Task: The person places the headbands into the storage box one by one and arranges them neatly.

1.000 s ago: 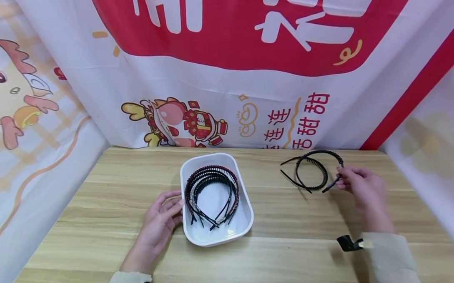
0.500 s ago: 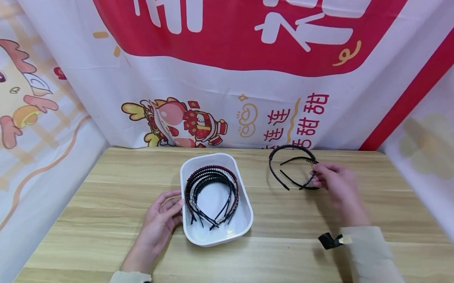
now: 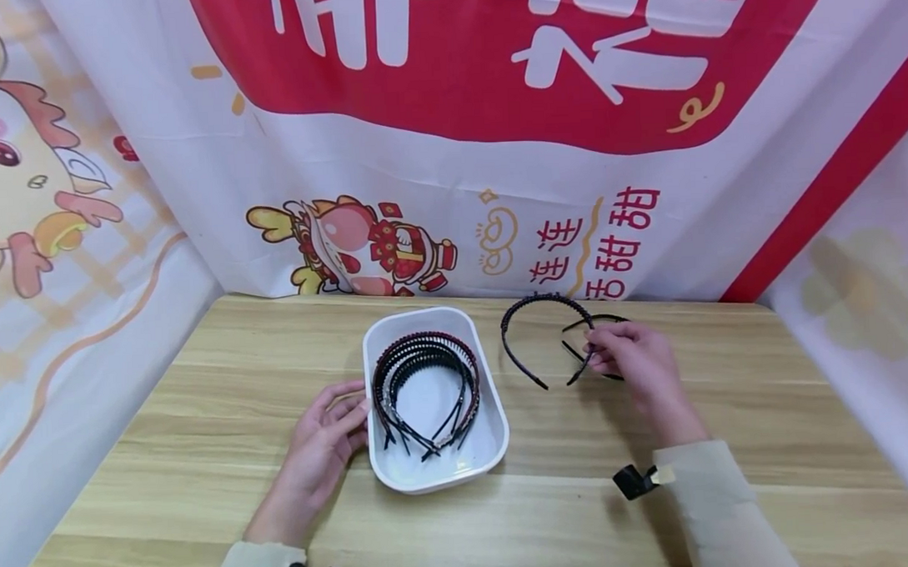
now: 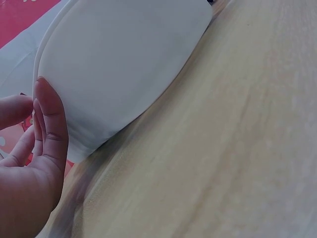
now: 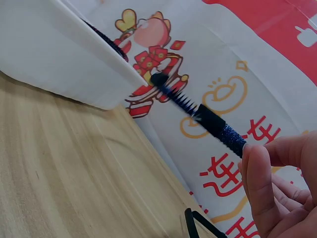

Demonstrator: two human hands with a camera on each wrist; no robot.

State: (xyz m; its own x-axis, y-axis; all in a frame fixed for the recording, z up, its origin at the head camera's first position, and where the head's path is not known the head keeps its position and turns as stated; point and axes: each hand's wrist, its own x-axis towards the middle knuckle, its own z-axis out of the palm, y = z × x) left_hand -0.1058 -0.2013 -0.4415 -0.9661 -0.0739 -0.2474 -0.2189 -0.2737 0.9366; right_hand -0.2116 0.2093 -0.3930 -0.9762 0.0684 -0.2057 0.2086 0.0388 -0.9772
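My right hand [image 3: 637, 365] pinches a dark hairband [image 3: 510, 348] by one arm between thumb and fingers, holding it upright right of the white plastic tub [image 3: 440, 482]. In the right wrist view, the hairband [image 5: 210, 121] shows teeth and a bluish glittery part. Another black hairband [image 3: 572, 348] lies on the table behind my right hand, partly hidden by it. My left hand [image 3: 320, 442] holds the tub's left rim; in the left wrist view, a fingertip presses the outer wall [image 4: 124, 54]. Inside the tub lie several black and dark red hairbands [image 3: 426, 344], overlapping.
The wooden table [image 3: 204, 426] ends at a white and red printed cloth [image 3: 480, 166] hanging behind it. More printed cloth [image 3: 146, 269] closes off the left side, and pale cloth the right. Small black wrist cameras [image 3: 634, 482] sit at the sleeves.
My right hand has moved left with the hairband, away from the one on the table and closer to the tub. The left hand and tub have stayed put.
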